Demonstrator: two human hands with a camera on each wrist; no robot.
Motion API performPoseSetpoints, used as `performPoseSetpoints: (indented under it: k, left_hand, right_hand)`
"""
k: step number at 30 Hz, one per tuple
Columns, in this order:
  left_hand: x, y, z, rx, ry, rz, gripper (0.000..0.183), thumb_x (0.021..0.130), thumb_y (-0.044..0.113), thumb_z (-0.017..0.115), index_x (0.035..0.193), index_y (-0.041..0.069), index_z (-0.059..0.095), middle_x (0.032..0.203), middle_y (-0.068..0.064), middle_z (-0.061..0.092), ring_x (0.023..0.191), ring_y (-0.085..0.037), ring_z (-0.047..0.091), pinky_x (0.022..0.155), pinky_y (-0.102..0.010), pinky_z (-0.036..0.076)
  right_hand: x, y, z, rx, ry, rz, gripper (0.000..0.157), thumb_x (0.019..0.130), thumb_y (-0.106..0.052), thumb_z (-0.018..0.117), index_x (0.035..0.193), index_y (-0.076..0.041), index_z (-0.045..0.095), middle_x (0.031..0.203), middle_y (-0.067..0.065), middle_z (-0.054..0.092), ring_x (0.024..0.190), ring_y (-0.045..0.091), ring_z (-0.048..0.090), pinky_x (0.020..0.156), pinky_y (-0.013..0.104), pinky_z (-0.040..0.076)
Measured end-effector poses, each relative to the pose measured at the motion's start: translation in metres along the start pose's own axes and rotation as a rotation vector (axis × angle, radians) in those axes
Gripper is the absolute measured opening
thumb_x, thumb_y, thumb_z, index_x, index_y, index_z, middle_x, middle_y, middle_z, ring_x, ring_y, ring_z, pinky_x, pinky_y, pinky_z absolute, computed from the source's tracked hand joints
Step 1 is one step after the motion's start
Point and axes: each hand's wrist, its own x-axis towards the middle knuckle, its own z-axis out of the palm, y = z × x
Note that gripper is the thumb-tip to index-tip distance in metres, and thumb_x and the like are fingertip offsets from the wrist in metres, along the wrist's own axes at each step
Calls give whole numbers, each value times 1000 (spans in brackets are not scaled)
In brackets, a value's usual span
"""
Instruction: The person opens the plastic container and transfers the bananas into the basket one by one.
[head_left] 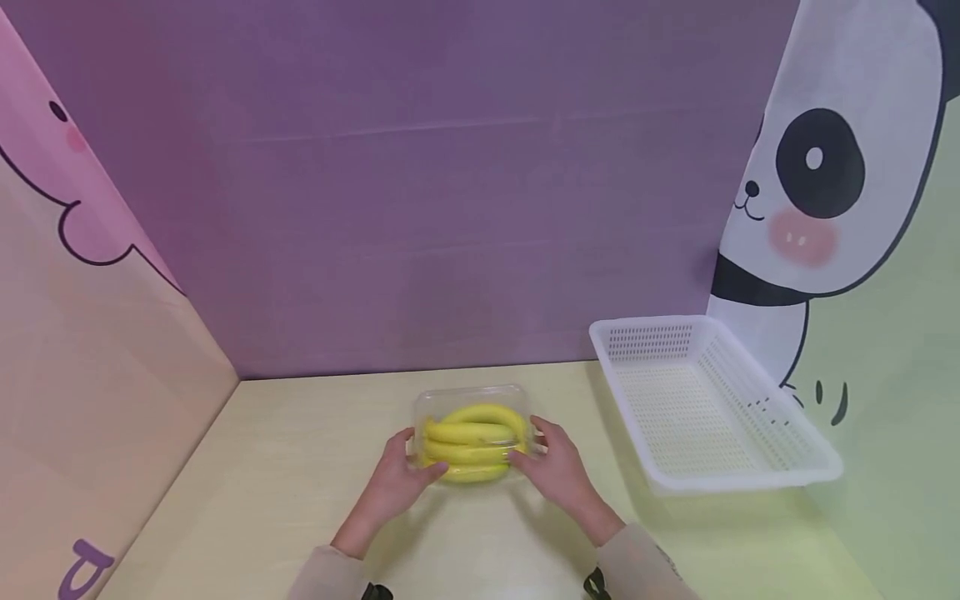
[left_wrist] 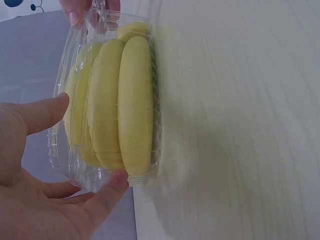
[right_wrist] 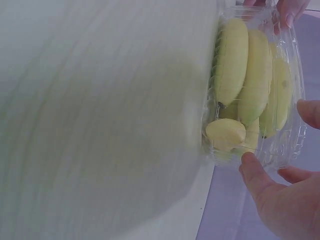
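A clear plastic clamshell box [head_left: 468, 392] sits at the middle of the table, with several yellow bananas [head_left: 474, 454] packed inside. My left hand [head_left: 397, 479] grips the left end of this box, its thumb at the near corner. Opposite it, my right hand [head_left: 558, 468] holds the right end, thumb over the front edge. Both wrist views show the bananas [left_wrist: 135, 105] through the see-through wall, and the right thumb and fingers [right_wrist: 255, 175] against the plastic. Clear plastic lies over the fruit; whether the lid is latched cannot be made out.
To the right stands a white perforated basket [head_left: 750, 483] with nothing visible in it. A purple panel [head_left: 465, 208] rises behind the pale table [head_left: 285, 467], and printed side panels, one with a panda [head_left: 825, 250], flank it.
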Motion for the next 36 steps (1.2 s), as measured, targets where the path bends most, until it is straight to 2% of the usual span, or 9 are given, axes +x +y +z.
performPoseSetpoints:
  k: [17,25,36]
  left_hand:
    - [-4,9,12,16,-8,11,89,89,28,80,150,-11,29,147,-34,39,122,-47,55,93,-55,52]
    - [-8,13,17,9,2,28,88,88,27,81,149,-13,31,144,-33,42,116,-41,58,90,-52,53]
    - [-14,17,24,1,-17,55,88,88,28,80,148,-13,31,145,-32,41,118,-44,56,86,-51,55]
  right_hand:
    - [-13,4,-14,-7,4,13,72,86,-20,80,144,8,47,140,27,51,123,44,56,97,49,54]
    - [-18,4,-19,1,17,1,73,86,-19,81,144,9,47,140,28,51,122,44,56,98,49,53]
    - [-26,7,-29,-19,20,-6,72,86,-21,81,143,9,47,140,27,52,121,44,57,97,49,54]
